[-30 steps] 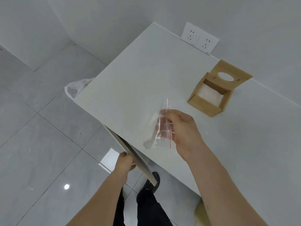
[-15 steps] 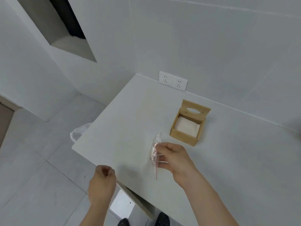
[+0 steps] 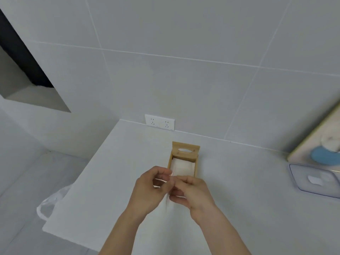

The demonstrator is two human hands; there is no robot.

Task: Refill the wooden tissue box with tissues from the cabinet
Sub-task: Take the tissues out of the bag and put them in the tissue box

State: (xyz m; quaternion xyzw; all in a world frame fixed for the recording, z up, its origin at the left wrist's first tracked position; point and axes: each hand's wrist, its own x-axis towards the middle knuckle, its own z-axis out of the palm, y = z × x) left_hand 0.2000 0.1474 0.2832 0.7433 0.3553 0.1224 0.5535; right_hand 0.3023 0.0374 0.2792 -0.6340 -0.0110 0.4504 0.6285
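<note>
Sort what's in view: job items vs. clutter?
Job:
- open wooden tissue box with white tissues inside
- thin clear plastic bag, pinched between left hand and right hand

Clutter:
- clear plastic lid
- blue round object
- white double wall socket
- white bin bag

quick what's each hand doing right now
Left hand: closed, pinching the clear plastic bag.
Right hand: closed, pinching the same bag.
</note>
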